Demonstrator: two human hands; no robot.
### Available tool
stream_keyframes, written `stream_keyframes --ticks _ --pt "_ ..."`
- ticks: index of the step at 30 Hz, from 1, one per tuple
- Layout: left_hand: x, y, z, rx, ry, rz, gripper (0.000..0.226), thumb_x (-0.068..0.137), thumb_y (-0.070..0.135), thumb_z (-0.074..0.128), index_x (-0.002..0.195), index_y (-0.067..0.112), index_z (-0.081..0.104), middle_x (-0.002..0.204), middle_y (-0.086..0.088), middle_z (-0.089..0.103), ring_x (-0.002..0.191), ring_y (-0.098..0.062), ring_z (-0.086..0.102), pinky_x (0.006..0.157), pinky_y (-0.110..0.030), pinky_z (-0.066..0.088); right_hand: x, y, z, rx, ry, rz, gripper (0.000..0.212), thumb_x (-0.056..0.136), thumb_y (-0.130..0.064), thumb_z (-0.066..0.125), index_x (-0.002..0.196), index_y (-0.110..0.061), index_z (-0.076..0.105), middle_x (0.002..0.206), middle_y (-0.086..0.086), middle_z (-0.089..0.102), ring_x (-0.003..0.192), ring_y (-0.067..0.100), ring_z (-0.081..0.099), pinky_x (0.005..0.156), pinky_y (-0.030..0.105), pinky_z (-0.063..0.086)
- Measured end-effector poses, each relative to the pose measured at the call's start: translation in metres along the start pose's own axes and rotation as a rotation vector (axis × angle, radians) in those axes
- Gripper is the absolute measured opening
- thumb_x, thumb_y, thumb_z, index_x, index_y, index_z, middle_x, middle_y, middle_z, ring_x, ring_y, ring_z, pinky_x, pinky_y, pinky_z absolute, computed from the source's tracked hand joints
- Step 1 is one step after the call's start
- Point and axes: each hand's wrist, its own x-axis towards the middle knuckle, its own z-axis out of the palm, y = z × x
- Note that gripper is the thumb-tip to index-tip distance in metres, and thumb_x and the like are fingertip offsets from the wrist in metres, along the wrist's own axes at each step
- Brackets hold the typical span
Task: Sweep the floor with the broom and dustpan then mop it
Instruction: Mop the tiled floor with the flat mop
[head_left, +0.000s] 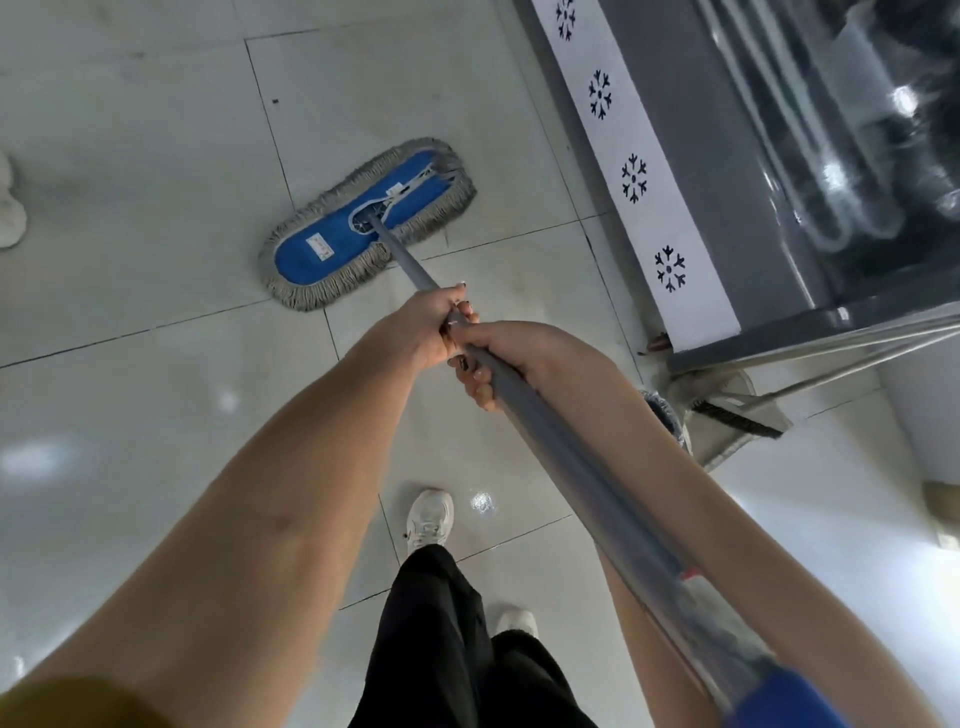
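A flat mop with a blue pad and grey fringe (366, 224) lies on the pale tiled floor (156, 156) ahead of me. Its grey handle (561, 447) runs back toward my lower right. My left hand (423, 325) grips the handle further down, toward the mop head. Just behind it, my right hand (501, 356) grips the same handle, fingers curled under it. A broom with dark bristles and a dustpan (737, 421) lean by the cabinet corner at right.
A grey chest freezer with a white snowflake strip (639, 182) stands along the right side. My feet in white shoes (428, 519) are below the hands. Someone else's white shoes (10, 208) sit at the left edge. A small bin (667, 415) stands by the broom.
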Motion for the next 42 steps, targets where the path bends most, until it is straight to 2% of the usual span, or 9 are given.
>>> stream_keyframes --ticks 15,17,20,26,30,34,36,39,42 --pt "-0.027 -0.068 0.035 0.179 -0.03 -0.053 0.031 0.1 0.012 0.044 0.07 0.01 0.039 0.047 0.0 0.041 0.033 -0.008 0.042 0.035 -0.013 0.042 -0.036 0.061 -0.052 0.004 -0.006 0.025 0.037 0.099 -0.027 0.045 0.067 -0.009 0.039 0.031 0.002 0.04 0.017 0.005 0.035 0.025 0.009 0.029" --pt "-0.036 -0.097 0.043 0.193 -0.039 -0.076 0.031 0.1 0.013 0.044 0.07 0.01 0.038 0.04 0.0 0.042 0.026 -0.009 0.042 0.033 -0.013 0.041 -0.046 0.086 -0.069 0.014 -0.006 0.028 0.036 0.098 -0.026 0.045 0.067 -0.009 0.039 0.037 0.002 0.041 0.018 0.005 0.035 0.025 0.009 0.029" --pt "-0.051 -0.139 0.056 0.214 -0.059 -0.095 0.028 0.1 0.012 0.044 0.073 0.01 0.038 0.056 -0.001 0.04 0.025 -0.009 0.042 0.032 -0.013 0.039 -0.062 0.122 -0.095 0.043 0.005 0.032 0.037 0.098 -0.029 0.046 0.068 -0.009 0.038 0.057 0.002 0.039 0.017 0.006 0.034 0.025 0.009 0.029" --pt "-0.094 -0.234 0.091 0.305 -0.08 -0.113 0.032 0.101 0.012 0.041 0.07 0.009 0.039 0.064 0.0 0.037 0.023 -0.004 0.043 0.029 -0.012 0.036 -0.101 0.203 -0.152 0.117 0.007 0.041 0.04 0.098 -0.031 0.049 0.065 -0.012 0.037 0.03 0.001 0.036 0.016 0.006 0.033 0.023 0.009 0.027" --pt "-0.126 -0.306 0.117 0.302 -0.088 -0.163 0.03 0.101 0.011 0.041 0.071 0.008 0.041 0.05 0.0 0.045 0.023 -0.003 0.041 0.028 -0.012 0.037 -0.136 0.267 -0.195 0.228 0.005 0.032 0.039 0.097 -0.032 0.052 0.067 -0.011 0.038 0.029 0.0 0.037 0.017 0.006 0.034 0.023 0.01 0.028" --pt "-0.148 -0.352 0.138 0.307 -0.111 -0.168 0.027 0.1 0.011 0.043 0.073 0.007 0.044 0.057 0.001 0.044 0.025 -0.001 0.042 0.034 -0.01 0.041 -0.159 0.306 -0.232 0.142 0.063 -0.046 0.037 0.102 -0.028 0.041 0.07 -0.011 0.038 0.042 0.002 0.044 0.019 0.005 0.038 0.024 0.01 0.029" --pt "-0.152 -0.365 0.144 0.313 -0.118 -0.177 0.028 0.1 0.01 0.043 0.072 0.006 0.043 0.049 0.001 0.045 0.025 0.0 0.04 0.034 -0.008 0.038 -0.165 0.316 -0.243 0.142 0.058 -0.049 0.037 0.103 -0.027 0.037 0.069 -0.011 0.037 0.049 0.002 0.043 0.018 0.005 0.037 0.023 0.01 0.029" --pt "-0.154 -0.379 0.151 0.327 -0.124 -0.216 0.03 0.101 0.012 0.042 0.072 0.007 0.042 0.038 0.002 0.044 0.026 0.0 0.038 0.034 -0.006 0.036 -0.173 0.328 -0.248 0.222 0.039 0.027 0.04 0.099 -0.033 0.045 0.067 -0.011 0.036 0.033 0.0 0.037 0.017 0.004 0.033 0.023 0.009 0.026" --pt "-0.151 -0.377 0.153 0.36 -0.099 -0.204 0.028 0.101 0.011 0.042 0.073 0.006 0.044 0.033 0.002 0.045 0.025 0.0 0.038 0.034 -0.007 0.037 -0.167 0.324 -0.247 0.17 0.088 0.027 0.041 0.099 -0.039 0.045 0.07 -0.012 0.035 0.05 -0.001 0.036 0.016 0.003 0.031 0.023 0.007 0.025"
